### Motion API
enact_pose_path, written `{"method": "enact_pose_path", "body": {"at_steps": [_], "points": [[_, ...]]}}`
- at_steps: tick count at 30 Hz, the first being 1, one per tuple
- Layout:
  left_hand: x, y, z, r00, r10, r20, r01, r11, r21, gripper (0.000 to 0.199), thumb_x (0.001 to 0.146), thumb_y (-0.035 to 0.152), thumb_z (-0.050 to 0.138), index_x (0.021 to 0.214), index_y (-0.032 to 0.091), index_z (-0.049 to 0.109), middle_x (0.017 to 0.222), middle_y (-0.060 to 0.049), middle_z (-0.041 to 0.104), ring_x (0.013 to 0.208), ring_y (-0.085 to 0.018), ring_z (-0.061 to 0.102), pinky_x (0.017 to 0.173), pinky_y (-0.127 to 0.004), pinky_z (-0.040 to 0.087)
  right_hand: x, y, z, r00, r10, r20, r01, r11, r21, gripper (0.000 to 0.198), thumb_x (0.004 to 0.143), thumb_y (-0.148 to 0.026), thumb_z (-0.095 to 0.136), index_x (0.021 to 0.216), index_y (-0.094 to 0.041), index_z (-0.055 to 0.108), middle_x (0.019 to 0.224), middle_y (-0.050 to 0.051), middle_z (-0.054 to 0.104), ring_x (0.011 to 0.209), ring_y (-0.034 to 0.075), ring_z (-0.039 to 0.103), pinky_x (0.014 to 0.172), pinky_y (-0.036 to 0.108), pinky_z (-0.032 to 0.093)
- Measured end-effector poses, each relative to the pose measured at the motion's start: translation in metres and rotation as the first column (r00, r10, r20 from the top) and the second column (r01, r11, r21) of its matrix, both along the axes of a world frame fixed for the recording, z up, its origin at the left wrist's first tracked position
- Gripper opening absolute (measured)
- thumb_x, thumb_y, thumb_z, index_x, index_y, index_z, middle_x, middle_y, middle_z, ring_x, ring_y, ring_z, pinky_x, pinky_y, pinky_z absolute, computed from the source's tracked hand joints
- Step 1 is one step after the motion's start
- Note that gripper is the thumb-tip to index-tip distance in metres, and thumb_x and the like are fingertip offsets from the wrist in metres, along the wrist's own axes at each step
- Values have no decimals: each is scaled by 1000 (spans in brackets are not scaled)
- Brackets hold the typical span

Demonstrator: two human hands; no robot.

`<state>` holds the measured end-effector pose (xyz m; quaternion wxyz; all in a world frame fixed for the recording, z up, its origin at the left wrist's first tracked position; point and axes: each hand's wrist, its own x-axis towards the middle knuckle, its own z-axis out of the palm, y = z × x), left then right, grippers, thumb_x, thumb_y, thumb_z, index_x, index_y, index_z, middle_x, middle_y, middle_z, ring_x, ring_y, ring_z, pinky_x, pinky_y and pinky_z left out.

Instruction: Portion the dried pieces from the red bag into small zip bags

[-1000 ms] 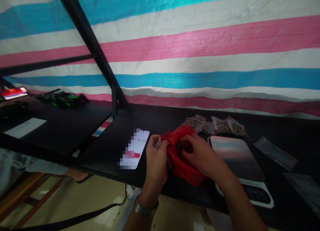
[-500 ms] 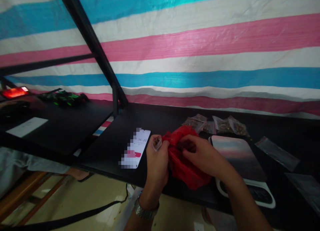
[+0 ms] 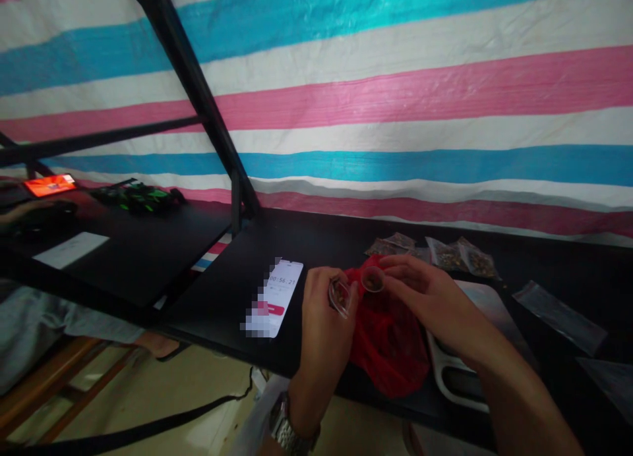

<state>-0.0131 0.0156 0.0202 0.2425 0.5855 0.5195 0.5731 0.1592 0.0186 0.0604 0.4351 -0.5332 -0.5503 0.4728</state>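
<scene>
My left hand [image 3: 324, 317] is closed around a small clear plastic bag [image 3: 340, 296], its mouth spread open and brown bits showing inside. Between the thumb and fingers of my right hand [image 3: 435, 294] is a small round cup [image 3: 372, 280], its rim facing me; what it holds is too dim to tell. A crumpled red plastic bag [image 3: 390, 354] lies below and between the hands. The cup is over its top, a little to the right of the clear bag. Whether my left fingers also grip the red bag is hidden.
Behind my right hand lie several filled zip bags [image 3: 448, 255]. A white scale [image 3: 459, 397] is partly under my right forearm, with flat zip bags [image 3: 558, 314] further right. A phone [image 3: 285, 288] showing a timer lies left. A black frame post [image 3: 198, 93] slants up beyond.
My right hand has come up out of the red bag with the small cup. My left hand has turned, and the clear bag's mouth now shows wider. The view has shifted slightly.
</scene>
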Motion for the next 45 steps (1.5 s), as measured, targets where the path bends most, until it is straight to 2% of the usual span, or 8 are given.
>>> {"method": "enact_pose_path", "body": {"at_steps": [3, 6, 11, 18, 25, 32, 39, 45], "points": [[4, 1, -6, 999, -45, 2, 45, 998, -52, 11, 88, 16, 74, 88, 22, 65, 90, -2, 62, 78, -19, 57, 70, -29, 44, -9, -6, 7, 999, -44, 28, 41, 996, 83, 24, 91, -30, 68, 113, -23, 69, 106, 8, 82, 94, 22, 80, 83, 35, 65], [5, 3, -11, 996, -79, 50, 84, 991, -105, 12, 87, 14, 73, 92, 21, 64, 91, -3, 63, 82, -20, 60, 74, -30, 45, -22, -13, 10, 966, -132, 223, 76, 967, 243, 32, 86, -24, 69, 118, -24, 70, 111, 8, 79, 97, 23, 78, 90, 40, 64], [6, 2, -12, 955, -201, 217, 244, 951, -191, 17, 91, 20, 70, 104, 21, 59, 95, -4, 67, 82, -20, 63, 73, -31, 48, -39, -19, 11, 886, -126, 447, -98, 890, 445, 42, 82, -8, 64, 118, -27, 71, 123, 6, 74, 115, 24, 72, 104, 44, 58], [2, -3, -15, 912, -324, 251, 360, 926, -113, 35, 86, 15, 72, 115, 21, 52, 116, -10, 61, 105, -23, 62, 91, -36, 52, -36, -17, 9, 846, -105, 523, -168, 879, 447, 40, 86, -8, 60, 119, -29, 69, 124, 5, 75, 112, 26, 75, 96, 44, 61], [-5, 1, -9, 825, -358, 436, 464, 871, -162, 29, 88, 26, 74, 111, 22, 57, 94, -1, 63, 81, -17, 60, 74, -27, 50, -28, -16, 9, 860, -121, 495, -142, 876, 461, 41, 88, -14, 63, 125, -31, 68, 129, 5, 75, 121, 27, 73, 101, 44, 60], [-2, 2, -8, 815, -365, 450, 466, 874, -137, 32, 86, 25, 79, 110, 22, 58, 98, -3, 67, 86, -18, 63, 78, -29, 51, -31, -18, 11, 893, -129, 431, -93, 884, 457, 38, 88, -19, 67, 125, -32, 71, 127, 4, 77, 116, 25, 75, 105, 44, 58], [-6, 6, -4, 912, -214, 349, 274, 953, -132, 23, 86, 27, 79, 94, 23, 58, 82, 3, 56, 70, -14, 55, 67, -25, 46, -2, -18, 12, 866, -226, 446, 42, 922, 385, 43, 90, -24, 69, 133, -29, 68, 127, 7, 78, 103, 25, 78, 99, 43, 60], [-9, -3, 20, 944, 138, 300, -155, 987, 33, 33, 80, 32, 85, 100, 24, 60, 90, 2, 56, 73, -15, 56, 68, -26, 48, 15, -14, 1, 835, 43, 549, -152, 976, 156, 32, 93, -13, 65, 120, -27, 75, 123, 5, 79, 113, 23, 74, 105, 39, 54]]}}
